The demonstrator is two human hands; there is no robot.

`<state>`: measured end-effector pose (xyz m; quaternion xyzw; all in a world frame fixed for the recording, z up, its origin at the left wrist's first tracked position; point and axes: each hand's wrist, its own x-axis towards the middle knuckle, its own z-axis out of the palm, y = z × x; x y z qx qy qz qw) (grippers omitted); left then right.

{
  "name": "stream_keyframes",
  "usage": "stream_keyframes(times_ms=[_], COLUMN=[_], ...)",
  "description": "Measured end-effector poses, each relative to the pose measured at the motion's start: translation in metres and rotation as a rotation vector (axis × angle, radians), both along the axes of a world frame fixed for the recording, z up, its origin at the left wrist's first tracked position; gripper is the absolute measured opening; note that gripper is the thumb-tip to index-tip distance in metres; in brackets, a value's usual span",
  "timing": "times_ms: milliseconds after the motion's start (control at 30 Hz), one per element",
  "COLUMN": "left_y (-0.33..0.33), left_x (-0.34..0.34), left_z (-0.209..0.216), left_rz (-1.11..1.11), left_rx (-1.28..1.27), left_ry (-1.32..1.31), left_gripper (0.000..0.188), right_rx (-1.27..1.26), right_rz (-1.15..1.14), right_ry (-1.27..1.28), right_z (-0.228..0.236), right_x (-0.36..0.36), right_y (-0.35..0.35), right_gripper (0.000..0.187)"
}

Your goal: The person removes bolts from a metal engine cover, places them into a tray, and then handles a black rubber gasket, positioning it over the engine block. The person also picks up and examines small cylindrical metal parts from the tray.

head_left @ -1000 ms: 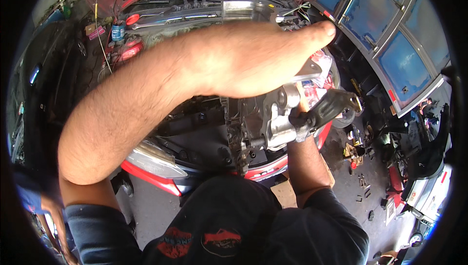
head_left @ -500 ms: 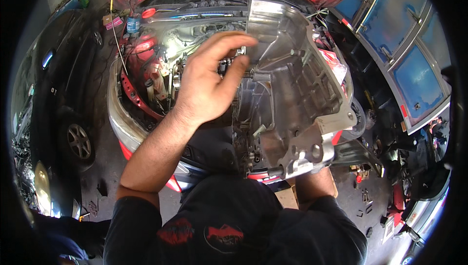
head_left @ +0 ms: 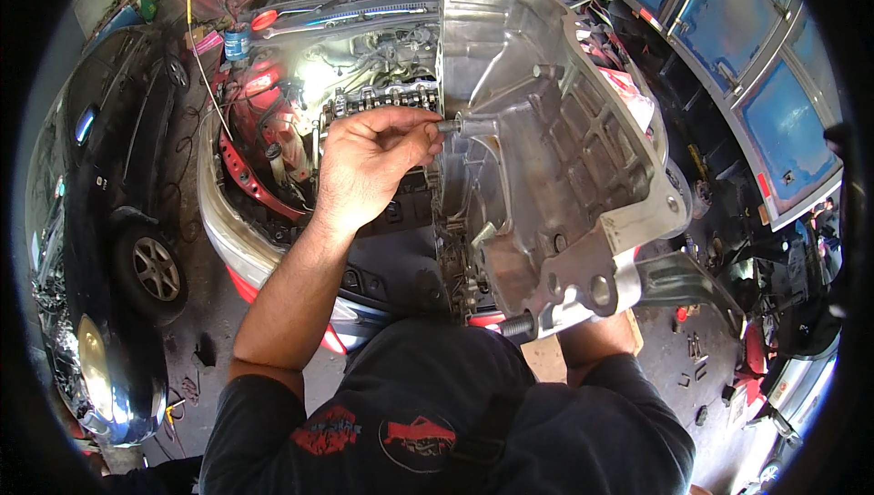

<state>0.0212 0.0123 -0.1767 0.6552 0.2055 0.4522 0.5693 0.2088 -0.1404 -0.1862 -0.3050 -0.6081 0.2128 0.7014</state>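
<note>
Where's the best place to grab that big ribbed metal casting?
Probably the long right rim of the casting, coming from the right: it runs as a slim, exposed edge. A second grip might go under the thick near end, since the left hand is at the left edge.

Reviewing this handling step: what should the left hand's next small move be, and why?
Probably a gentle test twist of the stub: the left hand pinches it at the left side of the casting, and whether it is loose can't be seen.
</note>
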Motion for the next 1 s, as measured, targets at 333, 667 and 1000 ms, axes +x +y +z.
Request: stream_keyframes(times_ms=[333, 667, 1000], left_y=[0.001, -0.003, -0.012], left_x=[0.01, 0.023, 0.013], left_z=[0.002, -0.008, -0.017], left_rz=[-0.051, -0.007, -0.041], left_rx=[-0.101, -0.026, 0.054], left_ry=[-0.048, -0.185, -0.218], left_gripper=[0.011, 0.005, 0.02], right_rx=[-0.007, -0.03, -0.066], right_rz=[-0.01, -0.014, -0.019], right_ry=[-0.005, -0.026, -0.063], right_z=[0.004, 0.007, 0.012], right_x=[0.003, 0.007, 0.006], right_y=[-0.004, -0.004, -0.005], right_gripper=[0.079, 0.076, 0.073])
